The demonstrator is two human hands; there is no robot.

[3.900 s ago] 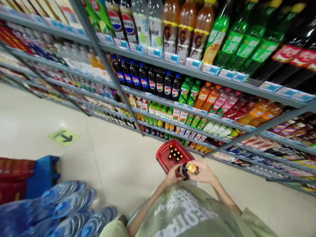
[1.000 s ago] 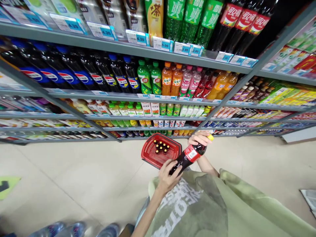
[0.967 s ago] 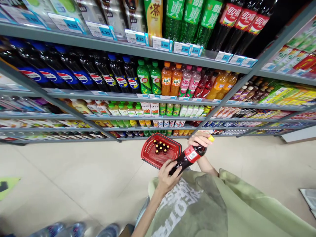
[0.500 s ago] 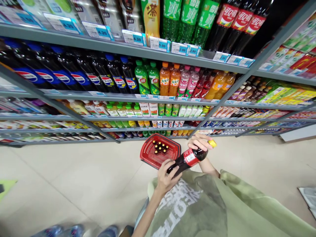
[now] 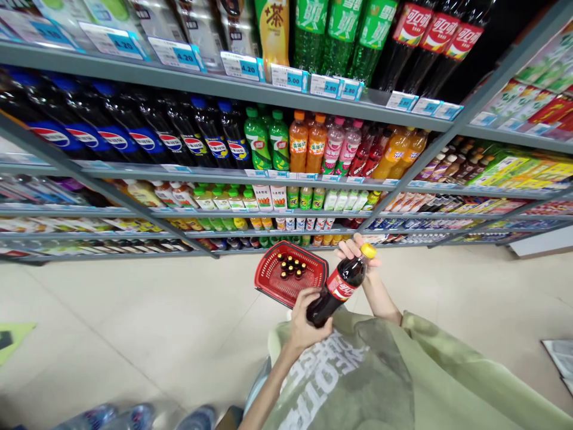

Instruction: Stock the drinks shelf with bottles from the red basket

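I hold a large dark cola bottle point(image 5: 339, 288) with a red label and a yellow cap, tilted with the cap up and to the right. My left hand point(image 5: 304, 325) is wrapped round its base. My right hand point(image 5: 357, 249) grips the neck just under the cap. Just behind the bottle, a red shopping basket point(image 5: 268, 278) sits on the floor holding several small dark bottles point(image 5: 290, 267).
Grey shelving point(image 5: 250, 89) full of drinks runs across the view; big cola bottles point(image 5: 430, 36) stand top right, blue-labelled cola bottles point(image 5: 134, 134) on the left. Pale tiled floor point(image 5: 134, 328) lies before it. Packs of water bottles point(image 5: 134, 415) sit at the bottom left.
The bottle has swung from lying nearly level to a steeper tilt, cap raised. My right hand moved up and a little left; my left hand shifted to cup the base.
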